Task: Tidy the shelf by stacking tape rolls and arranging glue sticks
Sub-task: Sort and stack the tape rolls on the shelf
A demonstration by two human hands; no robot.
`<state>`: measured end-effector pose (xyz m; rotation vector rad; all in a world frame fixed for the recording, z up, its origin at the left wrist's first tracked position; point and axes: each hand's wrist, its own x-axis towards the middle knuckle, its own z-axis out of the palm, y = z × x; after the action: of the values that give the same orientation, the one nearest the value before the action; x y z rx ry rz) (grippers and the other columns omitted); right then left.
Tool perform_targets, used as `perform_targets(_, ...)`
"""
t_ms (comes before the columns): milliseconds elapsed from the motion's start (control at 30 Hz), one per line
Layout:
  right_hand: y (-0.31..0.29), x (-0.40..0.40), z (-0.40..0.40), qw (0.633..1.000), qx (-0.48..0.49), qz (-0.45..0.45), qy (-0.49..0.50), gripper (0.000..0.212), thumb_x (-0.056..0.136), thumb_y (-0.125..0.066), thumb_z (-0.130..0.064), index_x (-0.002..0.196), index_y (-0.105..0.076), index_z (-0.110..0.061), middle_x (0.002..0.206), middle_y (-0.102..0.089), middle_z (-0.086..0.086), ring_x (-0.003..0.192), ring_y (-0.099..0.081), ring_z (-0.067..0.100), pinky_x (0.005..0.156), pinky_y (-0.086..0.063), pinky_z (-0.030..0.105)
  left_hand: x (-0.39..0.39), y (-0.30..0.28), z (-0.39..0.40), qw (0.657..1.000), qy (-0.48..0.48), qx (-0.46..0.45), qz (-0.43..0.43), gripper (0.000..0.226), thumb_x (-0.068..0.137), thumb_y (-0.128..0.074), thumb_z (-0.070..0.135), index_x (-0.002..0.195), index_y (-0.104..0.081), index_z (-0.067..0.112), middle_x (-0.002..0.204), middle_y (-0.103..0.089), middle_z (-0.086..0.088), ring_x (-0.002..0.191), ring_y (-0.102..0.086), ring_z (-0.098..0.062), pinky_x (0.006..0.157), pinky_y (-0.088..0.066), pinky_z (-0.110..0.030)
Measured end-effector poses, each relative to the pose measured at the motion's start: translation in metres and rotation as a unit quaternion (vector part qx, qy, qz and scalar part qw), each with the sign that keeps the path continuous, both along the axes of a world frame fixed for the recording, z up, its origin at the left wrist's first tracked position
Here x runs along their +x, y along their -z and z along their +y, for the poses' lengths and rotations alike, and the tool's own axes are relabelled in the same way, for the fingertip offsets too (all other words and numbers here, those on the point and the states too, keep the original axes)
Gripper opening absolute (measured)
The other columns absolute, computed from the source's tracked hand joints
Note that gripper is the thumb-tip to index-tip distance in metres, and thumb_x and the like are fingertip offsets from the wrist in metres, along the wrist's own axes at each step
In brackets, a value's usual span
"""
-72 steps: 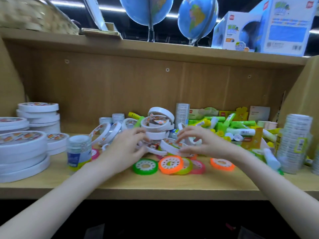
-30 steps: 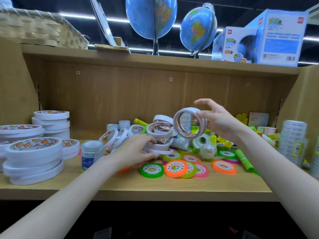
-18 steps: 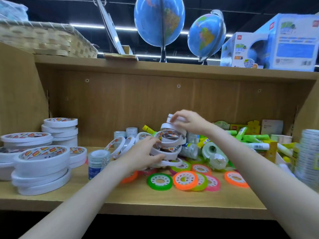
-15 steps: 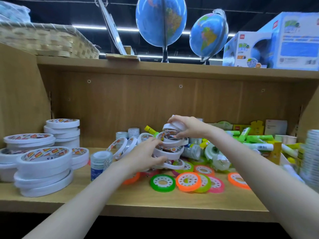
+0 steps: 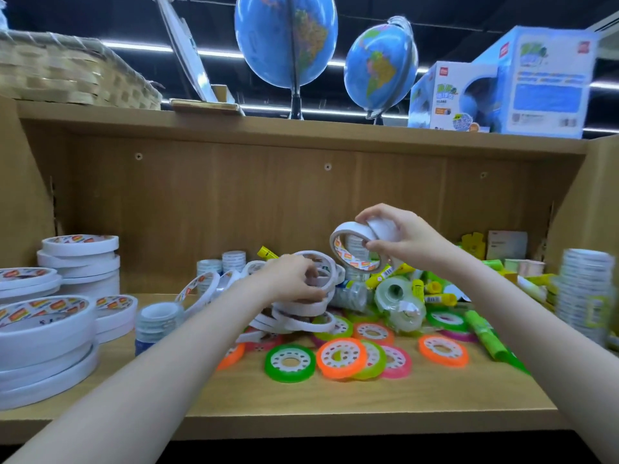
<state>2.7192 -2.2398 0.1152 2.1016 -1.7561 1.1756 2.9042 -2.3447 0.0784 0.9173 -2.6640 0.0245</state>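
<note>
Head camera view of a wooden shelf (image 5: 301,406). Nearest, flat neon tape rolls (image 5: 340,358) lie along the front. Behind them, the left hand (image 5: 294,279) curls around a leaning stack of white tape rolls (image 5: 301,308). Higher, the right hand (image 5: 398,239) pinches two white tape rolls (image 5: 355,249) in the air. Glue sticks (image 5: 432,289) lie jumbled farther right.

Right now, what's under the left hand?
The left hand grips a leaning stack of white tape rolls; coloured tape discs lie at its base. The fingers cover the stack's top.

Two globes (image 5: 285,38) – two boxes (image 5: 542,82) (blue).
</note>
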Motion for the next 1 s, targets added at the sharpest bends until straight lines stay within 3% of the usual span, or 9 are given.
perform_targets(167, 0.006, -0.011, 0.002, 0.999, -0.024, -0.033, 0.001, 0.031, 0.08, -0.068, -0.008, 0.104, -0.059, -0.025, 0.109, -0.06, -0.005, 0.101, -0.055, 0.014, 0.091, -0.045, 0.036, -0.01, -0.005, -0.003, 0.998, -0.027, -0.025, -0.049, 0.025, 0.082, -0.063, 0.041, 0.096, -0.068, 0.021, 0.094, -0.065, 0.002, 0.095, -0.055, -0.019, 0.081, -0.043, -0.032)
perform_targets(300, 0.012, -0.012, 0.002, 0.999, -0.028, -0.026, 0.001, 0.033, 0.081, -0.067, -0.006, 0.108, -0.059, -0.022, 0.112, -0.06, -0.005, 0.106, -0.054, 0.013, 0.096, -0.043, 0.036, -0.017, -0.005, 0.001, 0.996, -0.019, -0.052, -0.066, 0.015, 0.085, -0.058, 0.03, 0.076, -0.055, 0.019, 0.068, -0.05, 0.007, 0.08, -0.048, -0.02, 0.067, -0.035, -0.029)
perform_targets(400, 0.014, -0.015, 0.005, 0.999, -0.034, -0.015, -0.001, 0.034, 0.081, -0.067, -0.008, 0.108, -0.058, -0.025, 0.112, -0.06, -0.008, 0.108, -0.053, 0.01, 0.098, -0.04, 0.033, -0.018, -0.008, 0.001, 0.996, -0.001, -0.076, -0.046, 0.01, 0.086, -0.057, 0.028, 0.087, -0.055, 0.018, 0.085, -0.058, 0.006, 0.083, -0.049, -0.019, 0.071, -0.035, -0.029)
perform_targets(567, 0.016, -0.019, 0.008, 0.999, -0.044, -0.019, 0.003, 0.033, 0.08, -0.067, -0.008, 0.108, -0.058, -0.025, 0.114, -0.059, -0.005, 0.109, -0.053, 0.013, 0.097, -0.041, 0.035, -0.02, -0.02, -0.015, 0.987, 0.011, -0.13, 0.088, 0.016, 0.091, -0.051, 0.021, 0.104, -0.061, 0.017, 0.102, -0.065, -0.002, 0.098, -0.057, -0.024, 0.081, -0.037, -0.031)
perform_targets(700, 0.019, -0.023, 0.01, 0.999, -0.042, -0.023, 0.011, 0.033, 0.081, -0.067, -0.008, 0.109, -0.058, -0.022, 0.114, -0.06, -0.004, 0.111, -0.052, 0.013, 0.1, -0.039, 0.036, -0.032, -0.008, -0.025, 0.996, -0.011, -0.089, -0.025, 0.026, 0.088, -0.053, 0.018, 0.113, -0.059, 0.017, 0.113, -0.061, -0.002, 0.107, -0.053, -0.026, 0.084, -0.038, -0.032)
perform_targets(800, 0.022, -0.025, 0.009, 0.999, -0.03, -0.013, 0.01, 0.034, 0.081, -0.067, -0.008, 0.11, -0.058, -0.023, 0.116, -0.059, -0.006, 0.113, -0.051, 0.011, 0.103, -0.037, 0.036, -0.034, -0.004, -0.028, 0.986, -0.024, -0.141, -0.086, 0.017, 0.086, -0.053, 0.014, 0.102, -0.057, 0.017, 0.098, -0.059, -0.003, 0.106, -0.054, -0.026, 0.084, -0.03, -0.031)
perform_targets(900, 0.021, -0.025, 0.006, 0.999, -0.034, -0.011, 0.019, 0.042, 0.08, -0.068, -0.009, 0.113, -0.052, -0.03, 0.119, -0.057, -0.007, 0.115, -0.05, 0.013, 0.101, -0.038, 0.033, -0.031, -0.009, -0.022, 0.983, -0.022, -0.182, -0.027, 0.021, 0.087, -0.05, 0.011, 0.105, -0.058, 0.018, 0.107, -0.063, -0.005, 0.111, -0.052, -0.024, 0.097, -0.025, -0.03)
perform_targets(1000, 0.011, -0.017, 0.005, 0.998, -0.055, -0.031, 0.026, 0.054, 0.078, -0.071, -0.008, 0.121, -0.047, -0.031, 0.118, -0.055, -0.007, 0.111, -0.053, 0.016, 0.096, -0.04, 0.032, -0.018, -0.032, -0.014, 0.977, -0.037, -0.193, 0.081, 0.024, 0.088, -0.047, 0.009, 0.109, -0.057, 0.015, 0.115, -0.061, -0.006, 0.114, -0.05, -0.025, 0.096, -0.025, -0.031)
